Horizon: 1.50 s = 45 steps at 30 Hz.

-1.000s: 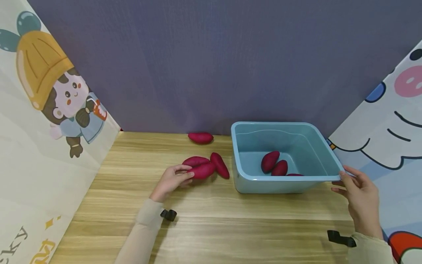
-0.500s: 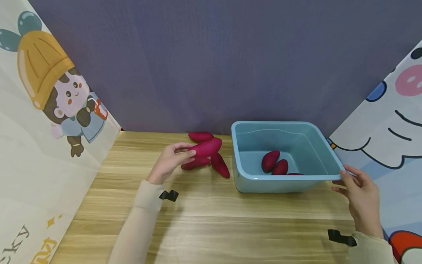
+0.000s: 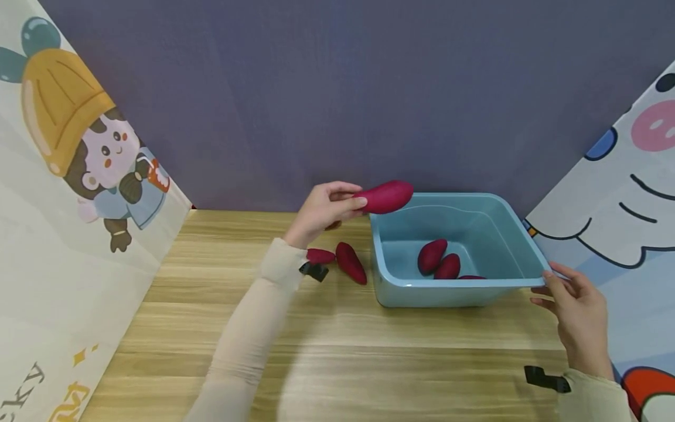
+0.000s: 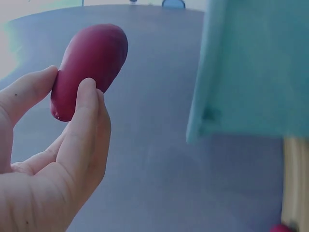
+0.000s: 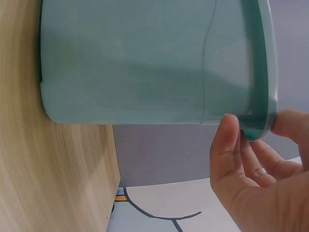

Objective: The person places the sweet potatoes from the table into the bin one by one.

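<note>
My left hand pinches a purple-red sweet potato by one end, held up at the back left corner of the light blue bin. In the left wrist view the sweet potato sits between thumb and fingertips, apart from the bin. My right hand grips the bin's front right rim corner, thumb on one side and fingers on the other, as the right wrist view shows at the rim. Inside the bin lie several sweet potatoes.
On the wooden table, left of the bin, lies a loose sweet potato, with another partly hidden by the left wrist. A dark blue-grey wall stands behind. Printed panels flank both sides.
My left hand has lifted the sweet potato off the pile and carried it up and right to the bin's back left corner. The right hand and bin have stayed put.
</note>
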Motion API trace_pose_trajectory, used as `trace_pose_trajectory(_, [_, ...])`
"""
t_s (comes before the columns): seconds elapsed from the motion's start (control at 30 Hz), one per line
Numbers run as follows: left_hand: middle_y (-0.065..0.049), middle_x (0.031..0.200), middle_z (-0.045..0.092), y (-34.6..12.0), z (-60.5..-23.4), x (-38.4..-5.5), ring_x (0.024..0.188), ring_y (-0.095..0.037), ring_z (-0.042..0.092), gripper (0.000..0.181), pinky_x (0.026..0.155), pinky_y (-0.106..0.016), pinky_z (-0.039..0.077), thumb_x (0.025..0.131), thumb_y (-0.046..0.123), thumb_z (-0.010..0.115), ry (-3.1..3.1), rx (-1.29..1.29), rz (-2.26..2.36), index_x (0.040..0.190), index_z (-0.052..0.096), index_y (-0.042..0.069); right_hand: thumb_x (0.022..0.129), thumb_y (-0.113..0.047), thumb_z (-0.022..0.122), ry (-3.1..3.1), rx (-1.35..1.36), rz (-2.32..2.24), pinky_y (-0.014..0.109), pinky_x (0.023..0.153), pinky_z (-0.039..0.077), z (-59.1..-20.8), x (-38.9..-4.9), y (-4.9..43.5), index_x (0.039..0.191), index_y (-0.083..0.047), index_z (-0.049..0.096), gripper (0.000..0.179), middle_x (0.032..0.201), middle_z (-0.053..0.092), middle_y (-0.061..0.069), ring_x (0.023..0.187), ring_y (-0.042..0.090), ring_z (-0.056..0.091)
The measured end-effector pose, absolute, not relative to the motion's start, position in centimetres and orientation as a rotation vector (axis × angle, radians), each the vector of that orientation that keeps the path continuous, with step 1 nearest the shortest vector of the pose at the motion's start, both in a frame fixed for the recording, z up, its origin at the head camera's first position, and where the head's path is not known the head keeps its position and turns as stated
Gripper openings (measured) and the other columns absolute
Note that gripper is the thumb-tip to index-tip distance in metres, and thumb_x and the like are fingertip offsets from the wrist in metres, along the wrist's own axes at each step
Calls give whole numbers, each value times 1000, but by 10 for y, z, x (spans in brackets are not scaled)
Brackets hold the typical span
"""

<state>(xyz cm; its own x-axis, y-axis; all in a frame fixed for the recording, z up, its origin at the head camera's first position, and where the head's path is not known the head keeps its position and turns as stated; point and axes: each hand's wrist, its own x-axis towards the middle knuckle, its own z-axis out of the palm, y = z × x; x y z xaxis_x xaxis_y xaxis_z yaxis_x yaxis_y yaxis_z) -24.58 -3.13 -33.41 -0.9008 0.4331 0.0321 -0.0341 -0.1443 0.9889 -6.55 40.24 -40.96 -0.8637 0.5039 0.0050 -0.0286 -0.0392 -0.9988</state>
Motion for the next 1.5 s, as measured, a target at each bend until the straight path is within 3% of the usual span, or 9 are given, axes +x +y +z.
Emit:
trace_pose_trajectory(0.2, [-16,112,68,21,-317,-259,98,-35,70,41,86,-40,58,89,10,78,1771,558,2071,125,63,-2,95,-13,69,-1843,-450,1984,26,54,59,-412,-65,403,128,-7,61,35,96,73,-4,71,12,71])
trace_pose_trajectory(0.63, [-7,103,70,102,-324,-268,90,-24,72,39,80,-30,60,87,11,80,1774,557,1976,122,66,-1,95,-11,69,-1815,-441,2011,26,55,60,-411,-65,402,126,-8,63,31,95,74,-4,71,13,72])
trace_pose_trajectory(1.23, [-6,97,68,130,-354,-263,77,-20,73,37,73,-29,61,86,10,81,1855,466,1821,117,68,-5,95,-16,70,-1868,-453,1977,27,57,60,-411,-65,402,132,-7,61,39,99,73,-3,74,11,71])
trace_pose_trajectory(1.5, [-6,98,68,129,-353,-263,85,-23,72,34,73,-28,61,88,9,79,1818,485,1825,117,67,-5,95,-15,70,-1863,-447,1972,26,57,60,-411,-64,403,133,-6,60,40,100,73,-3,75,12,71])
